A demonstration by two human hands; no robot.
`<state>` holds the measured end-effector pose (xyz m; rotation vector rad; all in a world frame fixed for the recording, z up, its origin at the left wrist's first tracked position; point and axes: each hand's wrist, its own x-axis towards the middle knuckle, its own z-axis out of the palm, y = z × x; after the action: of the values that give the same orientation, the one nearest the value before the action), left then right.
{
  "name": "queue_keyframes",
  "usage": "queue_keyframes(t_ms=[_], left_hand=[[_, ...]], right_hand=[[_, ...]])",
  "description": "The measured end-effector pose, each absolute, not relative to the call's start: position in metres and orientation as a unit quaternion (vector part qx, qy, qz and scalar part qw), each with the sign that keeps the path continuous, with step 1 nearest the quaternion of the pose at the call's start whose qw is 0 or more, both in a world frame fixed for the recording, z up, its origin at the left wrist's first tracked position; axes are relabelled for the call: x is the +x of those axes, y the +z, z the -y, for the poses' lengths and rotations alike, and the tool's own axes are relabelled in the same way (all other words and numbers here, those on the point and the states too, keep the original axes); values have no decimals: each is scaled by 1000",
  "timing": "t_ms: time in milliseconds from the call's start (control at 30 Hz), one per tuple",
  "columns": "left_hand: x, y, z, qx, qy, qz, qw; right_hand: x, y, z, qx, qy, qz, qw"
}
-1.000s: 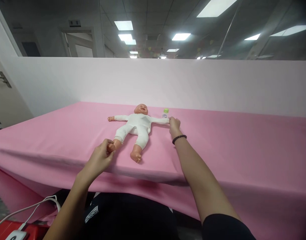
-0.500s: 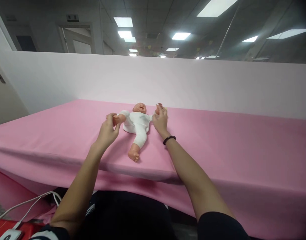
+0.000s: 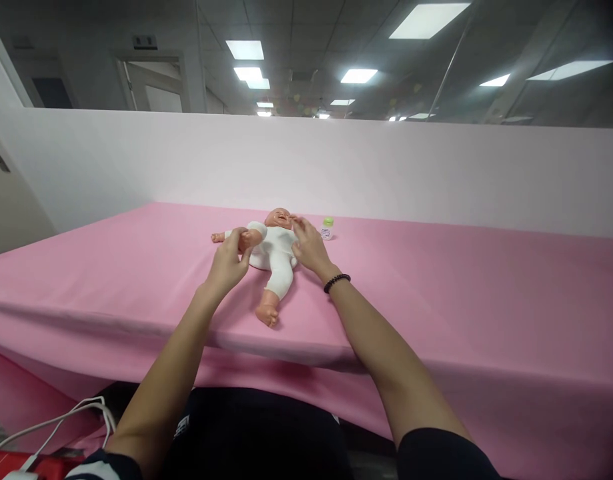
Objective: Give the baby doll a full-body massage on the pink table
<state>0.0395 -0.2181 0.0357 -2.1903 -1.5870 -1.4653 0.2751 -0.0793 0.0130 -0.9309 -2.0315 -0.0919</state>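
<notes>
A baby doll (image 3: 279, 248) in a white cloth body lies on its back, its head toward the wall. My left hand (image 3: 229, 259) is closed around the doll's raised leg near the foot (image 3: 251, 238). The other leg (image 3: 277, 280) lies stretched toward the table's front edge. My right hand (image 3: 311, 248) grips the doll's arm beside the head, with the small fingers showing above mine. Part of that arm is hidden behind my hand. The doll's other arm reaches out past my left hand, its small hand (image 3: 217, 237) on the cloth.
A small white bottle with a green cap (image 3: 327, 229) stands beyond my right hand. A pink cloth (image 3: 461, 293) covers the table and hangs over its front edge. Behind it rises a white wall (image 3: 386, 167) topped by glass. White cables (image 3: 51, 417) run at lower left.
My right hand has moved left, bringing the doll's arm in toward its head and uncovering the bottle. My left hand has shifted slightly right with the leg, and the doll's outstretched hand now shows.
</notes>
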Motion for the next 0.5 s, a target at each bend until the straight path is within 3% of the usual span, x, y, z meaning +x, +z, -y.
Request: queue_keyframes(t_ms=[233,500], left_hand=[[11,16,287,-673,-515,530,-26],[-18,-15,305,-652,-436,604,-140]], right_hand=[[317,20,64,-529,90,558,633],[340,9,51,-588,300,368,655]])
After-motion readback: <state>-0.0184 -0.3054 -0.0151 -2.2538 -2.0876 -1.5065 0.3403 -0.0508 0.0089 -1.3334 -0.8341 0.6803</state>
